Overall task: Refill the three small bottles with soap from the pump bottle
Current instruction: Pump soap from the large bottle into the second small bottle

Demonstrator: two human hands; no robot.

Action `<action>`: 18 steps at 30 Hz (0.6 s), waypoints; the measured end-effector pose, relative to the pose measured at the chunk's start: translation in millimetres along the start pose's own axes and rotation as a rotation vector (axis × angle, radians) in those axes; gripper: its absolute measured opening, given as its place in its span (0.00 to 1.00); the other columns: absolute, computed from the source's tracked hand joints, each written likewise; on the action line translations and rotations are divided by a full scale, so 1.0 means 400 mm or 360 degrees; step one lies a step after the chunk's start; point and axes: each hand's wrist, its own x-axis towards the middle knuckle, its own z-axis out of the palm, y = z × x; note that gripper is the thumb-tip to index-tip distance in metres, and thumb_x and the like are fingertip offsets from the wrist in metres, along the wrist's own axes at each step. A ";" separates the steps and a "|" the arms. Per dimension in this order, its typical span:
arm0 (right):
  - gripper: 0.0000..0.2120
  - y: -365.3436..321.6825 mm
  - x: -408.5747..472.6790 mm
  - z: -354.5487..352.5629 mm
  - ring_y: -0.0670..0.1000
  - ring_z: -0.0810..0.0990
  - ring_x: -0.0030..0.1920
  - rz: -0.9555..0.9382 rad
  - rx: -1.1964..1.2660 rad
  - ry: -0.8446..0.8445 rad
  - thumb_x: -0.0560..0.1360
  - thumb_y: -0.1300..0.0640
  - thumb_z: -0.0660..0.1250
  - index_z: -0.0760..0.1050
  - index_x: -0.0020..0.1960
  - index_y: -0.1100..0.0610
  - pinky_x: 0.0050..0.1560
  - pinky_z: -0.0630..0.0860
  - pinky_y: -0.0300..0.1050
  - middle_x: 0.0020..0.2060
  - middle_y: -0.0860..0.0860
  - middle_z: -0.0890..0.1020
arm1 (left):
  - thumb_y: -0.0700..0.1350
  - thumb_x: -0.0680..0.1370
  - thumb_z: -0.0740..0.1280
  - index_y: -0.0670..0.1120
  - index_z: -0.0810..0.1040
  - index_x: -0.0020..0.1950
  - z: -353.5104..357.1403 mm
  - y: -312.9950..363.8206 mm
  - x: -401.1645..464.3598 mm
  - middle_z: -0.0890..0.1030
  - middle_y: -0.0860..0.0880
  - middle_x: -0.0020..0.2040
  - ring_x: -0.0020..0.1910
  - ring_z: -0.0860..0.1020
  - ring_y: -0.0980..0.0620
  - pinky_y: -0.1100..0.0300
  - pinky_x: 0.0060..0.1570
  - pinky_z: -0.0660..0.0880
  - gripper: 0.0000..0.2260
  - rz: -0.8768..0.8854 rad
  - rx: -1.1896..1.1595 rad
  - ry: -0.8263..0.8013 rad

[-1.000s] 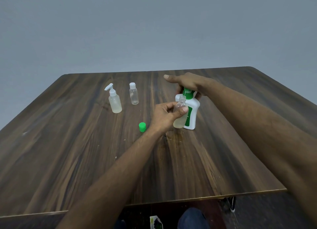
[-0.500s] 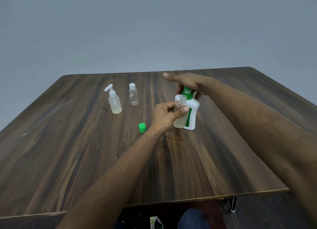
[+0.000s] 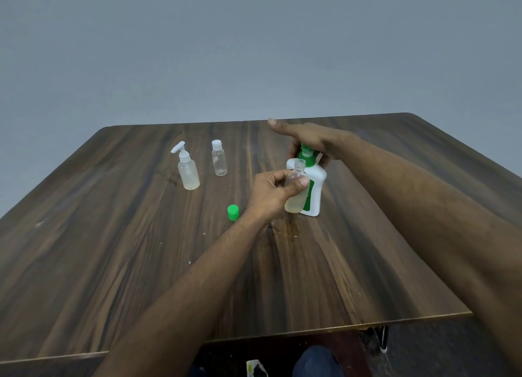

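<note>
The white pump bottle point(image 3: 315, 190) with a green pump stands right of the table's middle. My right hand point(image 3: 310, 136) lies over its pump head, index finger stretched left, the other fingers and thumb curled down round the pump. My left hand point(image 3: 271, 196) grips a small clear bottle point(image 3: 295, 203) without a cap, holding it upright against the front of the pump bottle, mouth just below the nozzle. It holds pale yellowish liquid in its lower part. Its green cap point(image 3: 233, 212) lies on the table to the left.
Two more small bottles stand at the back left of the dark wooden table point(image 3: 141, 249): one with a white pump top point(image 3: 188, 174) holding pale liquid, one with a white cap point(image 3: 219, 160). Small drips mark the wood near my left wrist.
</note>
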 end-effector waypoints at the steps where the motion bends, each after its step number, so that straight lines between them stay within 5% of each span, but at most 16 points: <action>1: 0.44 0.000 0.002 0.001 0.58 0.84 0.45 0.0002 -0.0005 0.0002 0.67 0.17 0.55 0.84 0.39 0.59 0.52 0.80 0.57 0.41 0.56 0.85 | 0.38 0.73 0.74 0.39 0.84 0.50 0.000 -0.001 0.000 0.84 0.50 0.41 0.39 0.81 0.60 0.67 0.39 0.77 0.07 0.0000 0.0002 0.0003; 8: 0.37 0.007 0.016 0.015 0.57 0.85 0.43 -0.0021 -0.0019 0.0058 0.72 0.25 0.61 0.84 0.41 0.61 0.45 0.81 0.52 0.37 0.54 0.86 | 0.41 0.73 0.75 0.41 0.84 0.51 0.001 -0.004 -0.002 0.85 0.51 0.42 0.41 0.82 0.59 0.66 0.42 0.77 0.08 0.0002 0.0017 0.0001; 18: 0.46 -0.007 -0.001 -0.002 0.57 0.85 0.45 0.0003 -0.0045 -0.0067 0.66 0.17 0.56 0.85 0.44 0.61 0.51 0.81 0.55 0.42 0.57 0.86 | 0.39 0.73 0.74 0.43 0.84 0.48 0.002 0.002 -0.008 0.85 0.52 0.40 0.40 0.82 0.60 0.66 0.41 0.78 0.05 -0.0011 -0.0008 -0.0014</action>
